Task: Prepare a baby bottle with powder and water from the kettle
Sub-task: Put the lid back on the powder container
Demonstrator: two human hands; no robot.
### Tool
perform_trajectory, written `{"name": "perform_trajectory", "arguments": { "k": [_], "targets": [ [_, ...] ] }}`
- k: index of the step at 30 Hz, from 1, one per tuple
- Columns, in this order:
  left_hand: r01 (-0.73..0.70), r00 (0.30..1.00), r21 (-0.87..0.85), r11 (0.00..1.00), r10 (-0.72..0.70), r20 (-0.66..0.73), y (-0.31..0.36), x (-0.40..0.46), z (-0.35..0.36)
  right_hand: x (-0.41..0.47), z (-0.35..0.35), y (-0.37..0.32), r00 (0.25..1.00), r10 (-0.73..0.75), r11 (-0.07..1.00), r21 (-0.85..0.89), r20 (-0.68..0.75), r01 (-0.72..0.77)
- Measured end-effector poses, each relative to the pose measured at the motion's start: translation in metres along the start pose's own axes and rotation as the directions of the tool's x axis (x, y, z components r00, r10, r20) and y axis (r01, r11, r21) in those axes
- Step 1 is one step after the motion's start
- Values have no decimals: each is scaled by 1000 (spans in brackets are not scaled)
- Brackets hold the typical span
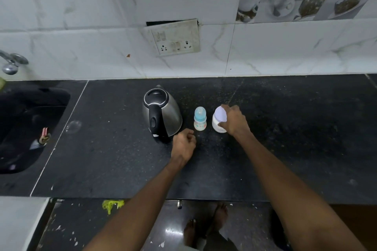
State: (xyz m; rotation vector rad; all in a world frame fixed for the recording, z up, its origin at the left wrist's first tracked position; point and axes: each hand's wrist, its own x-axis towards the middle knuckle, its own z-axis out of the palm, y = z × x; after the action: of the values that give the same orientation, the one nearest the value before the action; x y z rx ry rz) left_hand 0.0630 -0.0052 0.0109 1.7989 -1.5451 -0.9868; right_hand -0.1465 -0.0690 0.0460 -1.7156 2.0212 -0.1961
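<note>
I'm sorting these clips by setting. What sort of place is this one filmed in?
Most likely a home kitchen. A dark stone counter runs along a tiled wall, with a sink and tap at the left, and an electric kettle standing on the counter below a wall socket.

kettle (162, 113): one
baby bottle (200, 119): one
powder jar (219, 120): one
hands: two, left hand (183, 145), right hand (234, 120)
socket panel (176, 38): one
</note>
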Motion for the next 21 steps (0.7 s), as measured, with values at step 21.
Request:
{"name": "perform_trajectory", "arguments": {
  "k": [21],
  "targets": [
    [-195,978,37,980,197,-71,34,-2,-23,-3,-9,1,997,-4,990,-139,83,16]
  ]
}}
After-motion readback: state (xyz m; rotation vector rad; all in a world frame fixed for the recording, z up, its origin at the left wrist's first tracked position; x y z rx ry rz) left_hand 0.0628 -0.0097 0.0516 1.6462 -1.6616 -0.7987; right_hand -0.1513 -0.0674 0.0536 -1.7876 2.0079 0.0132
